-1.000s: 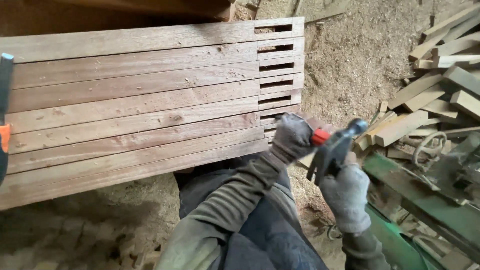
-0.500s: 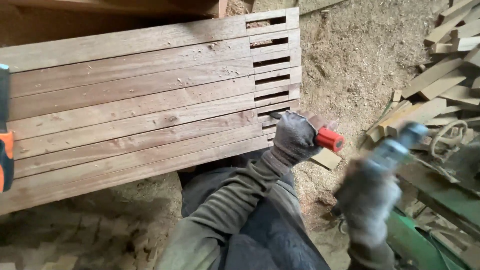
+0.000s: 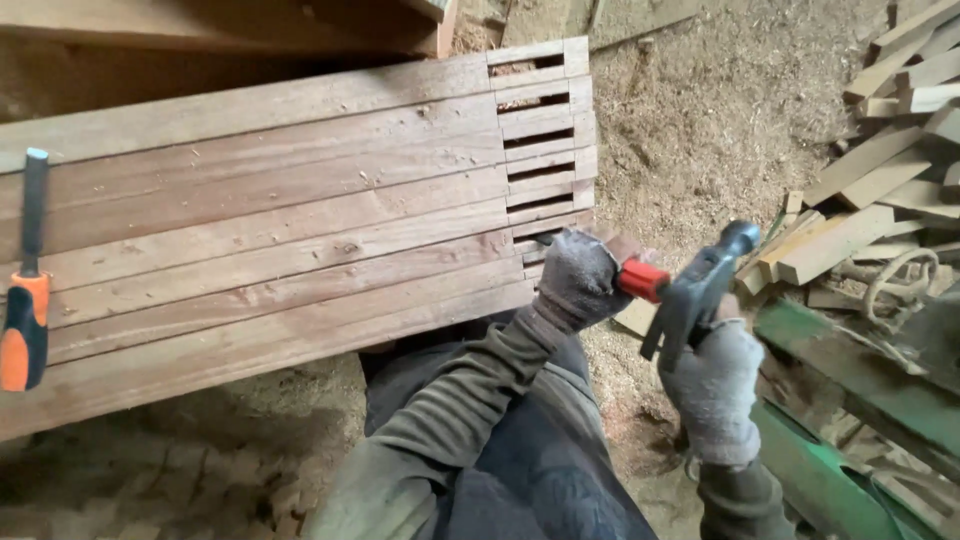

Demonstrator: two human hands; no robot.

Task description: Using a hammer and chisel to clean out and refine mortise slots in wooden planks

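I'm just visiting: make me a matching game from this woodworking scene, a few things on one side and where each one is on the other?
Things:
1. left hand
2. right hand
3. orange-handled tool
4. loose wood offcuts

Places:
A. piled at the far right
B. at the slotted ends of the boards
C. raised, gripping a dark hammer
D. lying on the boards at the far left

Pairs: 1-B, 2-C, 3-D, 4-A
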